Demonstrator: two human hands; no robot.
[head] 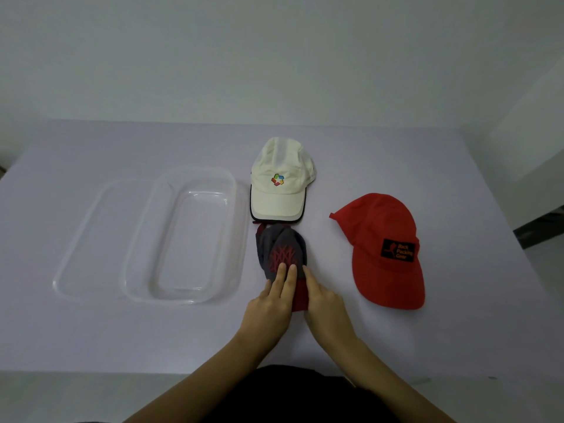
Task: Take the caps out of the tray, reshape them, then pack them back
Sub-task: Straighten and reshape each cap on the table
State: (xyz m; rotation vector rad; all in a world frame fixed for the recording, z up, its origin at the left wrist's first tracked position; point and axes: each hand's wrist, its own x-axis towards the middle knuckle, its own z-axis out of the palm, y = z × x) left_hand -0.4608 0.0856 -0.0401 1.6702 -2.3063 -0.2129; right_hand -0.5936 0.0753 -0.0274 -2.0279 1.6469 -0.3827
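Note:
A grey cap (pixel 279 248) with a red web pattern and a dark red brim lies crumpled on the table, just right of the clear plastic tray (pixel 183 293). My left hand (pixel 271 300) rests flat on its brim, two fingers reaching onto the crown. My right hand (pixel 325 303) grips the brim's right side, its fingers partly tucked under. Behind this cap sits a white cap (pixel 280 178) with a coloured logo. A red cap (pixel 386 251) with a black patch lies to the right. No cap is inside the tray.
A clear lid or second tray (pixel 88 236) lies under the tray's left side. The lilac tabletop (pixel 457 178) ends at a pale wall behind. The table's front edge runs close to my body.

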